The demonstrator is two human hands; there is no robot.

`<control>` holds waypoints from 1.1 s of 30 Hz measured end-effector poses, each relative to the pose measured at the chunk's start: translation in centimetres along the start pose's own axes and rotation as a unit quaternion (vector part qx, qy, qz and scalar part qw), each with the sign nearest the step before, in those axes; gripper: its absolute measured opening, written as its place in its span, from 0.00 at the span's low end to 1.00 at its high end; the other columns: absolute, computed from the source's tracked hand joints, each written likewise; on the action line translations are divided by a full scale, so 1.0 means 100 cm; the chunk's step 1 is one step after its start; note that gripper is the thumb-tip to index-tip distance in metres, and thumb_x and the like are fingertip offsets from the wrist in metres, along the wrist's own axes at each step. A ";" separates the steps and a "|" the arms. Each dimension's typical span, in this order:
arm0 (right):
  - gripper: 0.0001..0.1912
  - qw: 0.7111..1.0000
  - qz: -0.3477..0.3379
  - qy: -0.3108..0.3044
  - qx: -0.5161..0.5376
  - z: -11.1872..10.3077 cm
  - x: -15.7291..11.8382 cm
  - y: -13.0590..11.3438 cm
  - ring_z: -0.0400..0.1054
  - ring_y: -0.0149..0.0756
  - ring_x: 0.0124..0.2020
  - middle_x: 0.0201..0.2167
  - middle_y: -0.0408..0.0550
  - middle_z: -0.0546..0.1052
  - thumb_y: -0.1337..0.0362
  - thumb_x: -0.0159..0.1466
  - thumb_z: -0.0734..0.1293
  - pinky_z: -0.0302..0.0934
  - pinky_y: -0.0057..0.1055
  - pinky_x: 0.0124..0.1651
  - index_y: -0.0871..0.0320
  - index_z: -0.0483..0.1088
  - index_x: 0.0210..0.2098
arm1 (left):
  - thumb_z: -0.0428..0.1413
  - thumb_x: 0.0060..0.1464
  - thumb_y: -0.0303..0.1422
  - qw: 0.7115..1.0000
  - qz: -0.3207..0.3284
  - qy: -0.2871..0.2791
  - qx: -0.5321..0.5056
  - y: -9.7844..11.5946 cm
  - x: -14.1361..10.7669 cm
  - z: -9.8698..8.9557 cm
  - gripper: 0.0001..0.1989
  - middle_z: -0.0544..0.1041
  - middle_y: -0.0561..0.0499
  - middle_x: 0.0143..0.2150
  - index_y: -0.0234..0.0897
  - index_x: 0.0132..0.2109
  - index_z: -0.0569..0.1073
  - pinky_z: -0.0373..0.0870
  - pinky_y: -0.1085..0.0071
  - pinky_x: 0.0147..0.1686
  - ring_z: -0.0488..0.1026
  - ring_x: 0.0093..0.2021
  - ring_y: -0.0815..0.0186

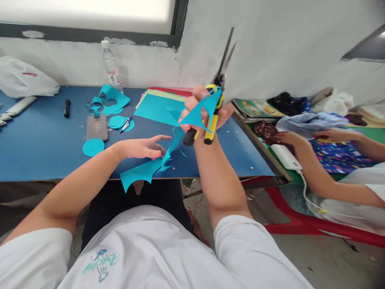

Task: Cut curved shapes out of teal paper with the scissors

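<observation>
My right hand (192,103) is raised above the blue table and closed around scissors (221,78) with yellow and black handles. Their blades point up, slightly apart. A cut blue paper scrap (197,115) hangs across that hand and the handles. Below it, a narrow curled strip trails toward a larger paper offcut (141,173) with scalloped edges at the table's front edge. My left hand (144,148) hovers just over this offcut, fingers stretched out and holding nothing; whether they touch the paper I cannot tell.
Blue paper circles (94,148) lie by a phone (98,127) and a pen (125,125). Behind are blue offcuts (112,100), coloured sheets (159,107) and a water bottle (111,66). At right, a co-worker's hands (288,138) handle fabric beside a white power bank (285,157).
</observation>
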State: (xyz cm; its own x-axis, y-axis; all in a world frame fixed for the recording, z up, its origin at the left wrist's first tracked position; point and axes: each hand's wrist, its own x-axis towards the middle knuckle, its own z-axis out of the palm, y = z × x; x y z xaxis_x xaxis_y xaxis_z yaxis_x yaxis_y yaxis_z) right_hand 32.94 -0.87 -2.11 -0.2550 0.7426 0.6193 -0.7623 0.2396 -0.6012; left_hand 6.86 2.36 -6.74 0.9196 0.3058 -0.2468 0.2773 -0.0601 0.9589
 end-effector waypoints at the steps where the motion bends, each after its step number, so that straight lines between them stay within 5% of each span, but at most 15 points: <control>1: 0.29 1.000 0.006 -0.002 -0.004 0.005 0.006 0.000 0.60 0.40 0.20 0.20 0.33 0.67 0.45 0.42 0.81 0.79 0.55 0.49 0.41 0.68 0.38 | 0.77 0.52 0.65 1.000 0.010 0.001 0.001 -0.003 0.002 -0.001 0.64 0.82 0.38 0.67 0.53 0.85 0.60 0.80 0.61 0.57 0.80 0.61 0.51; 5: 0.33 0.999 0.016 -0.029 0.005 0.022 0.027 -0.007 0.59 0.41 0.20 0.20 0.34 0.69 0.42 0.40 0.83 0.79 0.55 0.46 0.42 0.68 0.38 | 0.77 0.54 0.64 0.997 0.017 0.068 -0.024 -0.008 0.007 -0.001 0.63 0.83 0.38 0.65 0.52 0.85 0.58 0.80 0.55 0.61 0.82 0.59 0.51; 9: 0.36 0.998 -0.028 0.020 -0.061 0.032 0.047 -0.024 0.73 0.56 0.33 0.20 0.39 0.68 0.38 0.32 0.84 0.78 0.58 0.47 0.38 0.71 0.37 | 0.71 0.63 0.60 0.989 -0.003 0.085 -0.122 -0.004 0.007 0.003 0.54 0.88 0.40 0.59 0.52 0.85 0.58 0.82 0.50 0.61 0.86 0.60 0.47; 13: 0.34 0.978 -0.037 0.105 -0.176 0.033 0.072 -0.042 0.77 0.62 0.44 0.24 0.45 0.69 0.33 0.36 0.81 0.77 0.57 0.47 0.34 0.76 0.41 | 0.67 0.41 0.81 0.989 -0.006 -0.021 -0.145 0.005 0.003 0.007 0.52 0.89 0.37 0.48 0.40 0.54 0.84 0.87 0.45 0.50 0.87 0.49 0.39; 15: 0.34 0.974 -0.078 0.112 -0.182 0.032 0.084 -0.048 0.76 0.61 0.43 0.25 0.45 0.68 0.32 0.38 0.80 0.75 0.56 0.46 0.34 0.76 0.41 | 0.70 0.30 0.82 0.988 0.014 -0.041 -0.150 0.009 -0.001 0.009 0.50 0.89 0.38 0.44 0.40 0.38 0.81 0.88 0.44 0.48 0.86 0.42 0.42; 18: 0.33 0.981 -0.083 0.073 -0.158 0.028 0.094 -0.051 0.75 0.59 0.43 0.27 0.46 0.68 0.33 0.40 0.81 0.74 0.55 0.46 0.35 0.75 0.42 | 0.74 0.32 0.78 0.980 0.053 -0.016 -0.191 0.015 -0.008 0.012 0.45 0.85 0.42 0.37 0.40 0.31 0.74 0.89 0.45 0.47 0.84 0.38 0.48; 22: 0.33 0.997 -0.053 -0.056 -0.018 0.013 0.095 -0.050 0.72 0.57 0.38 0.26 0.45 0.68 0.42 0.39 0.86 0.74 0.56 0.44 0.37 0.75 0.42 | 0.83 0.47 0.51 0.961 0.097 0.075 -0.248 0.022 -0.010 0.010 0.27 0.81 0.49 0.34 0.39 0.41 0.82 0.88 0.55 0.54 0.82 0.36 0.61; 26: 0.31 0.993 -0.054 -0.084 0.066 -0.005 0.085 -0.046 0.70 0.52 0.33 0.28 0.43 0.73 0.52 0.42 0.87 0.74 0.55 0.44 0.37 0.77 0.43 | 0.82 0.50 0.41 0.931 0.120 0.145 -0.314 0.023 -0.004 -0.002 0.27 0.85 0.50 0.38 0.39 0.54 0.85 0.87 0.63 0.52 0.84 0.38 0.64; 30: 0.30 0.998 -0.048 0.026 0.035 -0.008 0.066 -0.043 0.75 0.61 0.43 0.28 0.45 0.75 0.53 0.41 0.83 0.70 0.58 0.52 0.35 0.79 0.44 | 0.83 0.45 0.33 0.936 0.113 0.131 -0.306 0.020 -0.001 -0.007 0.25 0.90 0.46 0.41 0.38 0.50 0.86 0.88 0.62 0.45 0.88 0.39 0.57; 33: 0.30 0.992 -0.052 0.109 0.021 -0.006 0.052 -0.042 0.75 0.64 0.47 0.29 0.46 0.77 0.55 0.40 0.80 0.67 0.60 0.56 0.32 0.80 0.44 | 0.82 0.44 0.31 0.947 0.130 0.120 -0.269 0.022 -0.006 -0.006 0.29 0.92 0.40 0.50 0.38 0.55 0.88 0.90 0.49 0.55 0.91 0.53 0.42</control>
State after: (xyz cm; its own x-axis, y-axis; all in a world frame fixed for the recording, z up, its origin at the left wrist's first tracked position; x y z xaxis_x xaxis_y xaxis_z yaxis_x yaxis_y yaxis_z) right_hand 35.20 2.37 3.35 -0.0417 0.8340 0.5502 -0.8031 0.2996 -0.5151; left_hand 6.77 2.62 -4.45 0.8294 0.5585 -0.0165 -0.1905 0.3104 0.9313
